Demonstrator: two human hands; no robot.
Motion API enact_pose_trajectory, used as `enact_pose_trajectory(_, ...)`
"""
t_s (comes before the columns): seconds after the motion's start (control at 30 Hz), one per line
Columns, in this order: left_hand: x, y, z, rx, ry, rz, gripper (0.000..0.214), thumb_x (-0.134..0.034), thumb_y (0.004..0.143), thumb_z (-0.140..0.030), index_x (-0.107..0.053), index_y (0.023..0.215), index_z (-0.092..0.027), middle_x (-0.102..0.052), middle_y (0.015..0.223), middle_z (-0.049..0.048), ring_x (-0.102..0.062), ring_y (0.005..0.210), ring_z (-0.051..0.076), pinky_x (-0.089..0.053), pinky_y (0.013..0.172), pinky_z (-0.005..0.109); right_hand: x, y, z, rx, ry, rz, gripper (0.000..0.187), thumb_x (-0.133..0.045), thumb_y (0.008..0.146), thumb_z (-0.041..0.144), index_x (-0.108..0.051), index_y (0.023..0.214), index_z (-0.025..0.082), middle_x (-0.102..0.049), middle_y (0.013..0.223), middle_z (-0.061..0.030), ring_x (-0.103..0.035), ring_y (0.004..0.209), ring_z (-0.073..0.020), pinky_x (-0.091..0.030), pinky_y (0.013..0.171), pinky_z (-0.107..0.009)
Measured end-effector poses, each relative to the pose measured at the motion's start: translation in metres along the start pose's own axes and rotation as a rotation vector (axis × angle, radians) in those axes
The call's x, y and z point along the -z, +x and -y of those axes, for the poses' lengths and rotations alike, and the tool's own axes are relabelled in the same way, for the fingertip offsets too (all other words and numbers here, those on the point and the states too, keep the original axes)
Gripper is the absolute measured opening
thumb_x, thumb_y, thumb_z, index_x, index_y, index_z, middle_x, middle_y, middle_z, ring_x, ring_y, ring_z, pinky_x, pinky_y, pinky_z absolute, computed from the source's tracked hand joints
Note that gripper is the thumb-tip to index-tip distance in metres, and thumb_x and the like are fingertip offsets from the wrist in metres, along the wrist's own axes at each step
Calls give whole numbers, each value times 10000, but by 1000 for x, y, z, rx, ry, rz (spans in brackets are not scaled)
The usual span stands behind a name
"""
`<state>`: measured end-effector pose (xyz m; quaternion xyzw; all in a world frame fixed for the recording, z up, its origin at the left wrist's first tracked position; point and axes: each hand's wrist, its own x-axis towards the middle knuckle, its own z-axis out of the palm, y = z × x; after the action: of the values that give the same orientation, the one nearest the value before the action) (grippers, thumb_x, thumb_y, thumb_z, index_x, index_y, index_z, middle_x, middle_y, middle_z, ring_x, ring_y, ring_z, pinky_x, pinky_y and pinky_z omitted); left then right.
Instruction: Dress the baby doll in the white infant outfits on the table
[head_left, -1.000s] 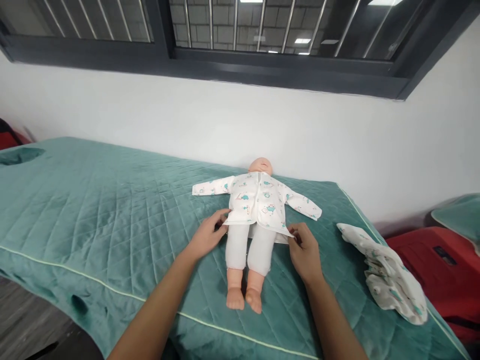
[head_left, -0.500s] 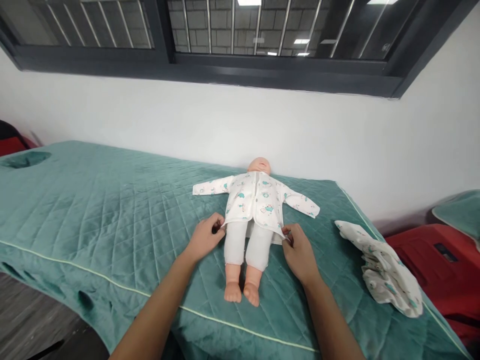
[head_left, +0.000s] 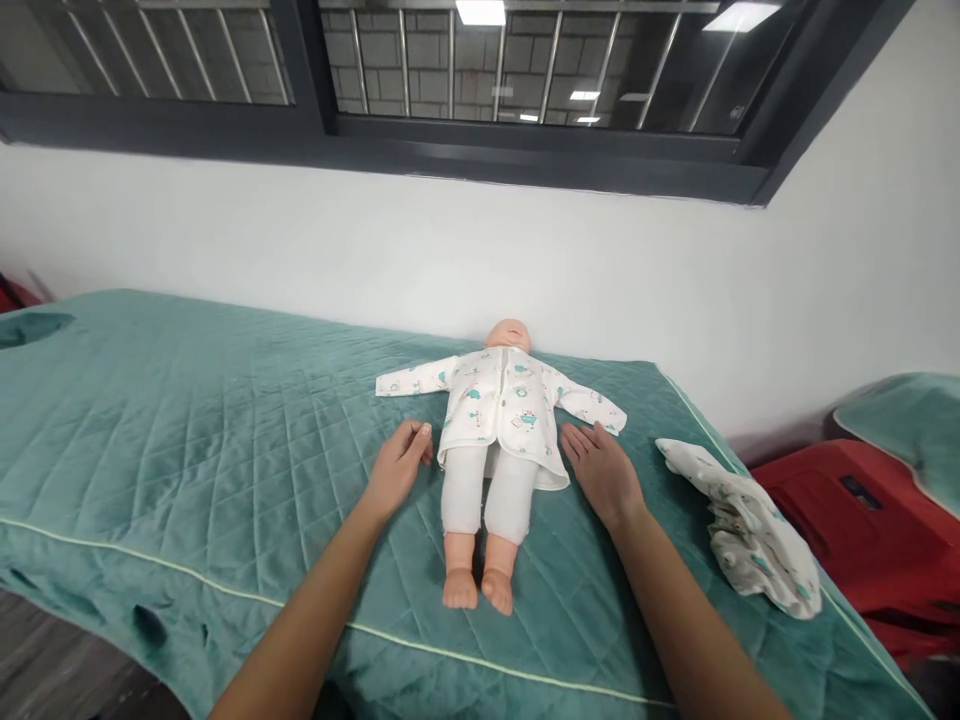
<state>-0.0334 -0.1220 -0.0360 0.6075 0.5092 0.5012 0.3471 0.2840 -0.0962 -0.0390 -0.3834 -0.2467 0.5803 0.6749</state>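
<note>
A baby doll lies on its back on a green quilted cover, feet toward me. It wears a white printed jacket with both sleeves spread out, and white leggings. My left hand is just left of the jacket's hem, fingers curled in and thumb against them, with nothing visible in them. On the other side, my right hand lies with its palm turned up and fingers stretched out, beside the jacket's right edge below the sleeve. It holds nothing.
Crumpled printed white cloth lies on the right part of the green cover. Beyond the bed's right edge is a red case-like object with green fabric above it. A white wall and a dark-framed window stand behind.
Both hands have let go of the jacket's lower corners and moved slightly away. My right hand has opened and turned palm up. The view has shifted slightly.
</note>
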Motion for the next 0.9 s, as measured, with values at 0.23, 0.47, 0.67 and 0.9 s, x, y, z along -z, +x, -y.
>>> enact_pose_trajectory(0.23, 0, 1, 3, 21, -3, -24, 418, -459, 955, -553, -555, 755, -199, -577, 690, -9, -551, 692, 156, -444, 712, 282, -9, 72, 9, -154, 125, -20, 276, -425, 993, 263, -608, 1182, 178, -674, 1264, -140, -671, 1152, -189, -545, 1028, -373)
enact_pose_trajectory(0.47, 1, 2, 3, 38, 14, -27, 409, -494, 941, -542, -573, 742, -195, -577, 679, -11, -547, 683, 153, -439, 697, 280, 11, 101, 27, -94, 189, -2, 390, -255, 1052, 267, -589, 1248, 220, -703, 1259, -86, -660, 1174, -176, -558, 1000, -439)
enact_pose_trajectory(0.67, 1, 4, 7, 61, 40, -45, 400, -502, 930, -541, -577, 738, -198, -585, 674, -10, -565, 669, 159, -464, 680, 285, 30, 112, 39, -61, 264, -61, 426, -216, 1062, 276, -635, 1098, 210, -747, 1123, -76, -701, 1066, -166, -596, 929, -404)
enact_pose_trajectory(0.9, 3, 37, 27, 8, 471, -190, 358, -486, 928, -366, -599, 1213, -182, -726, 1150, 106, -646, 1120, 274, -479, 978, 417, 31, 110, 43, -26, 295, -119, 343, -288, 1032, 209, -630, 1034, 206, -744, 1066, -61, -708, 1011, -144, -602, 909, -324)
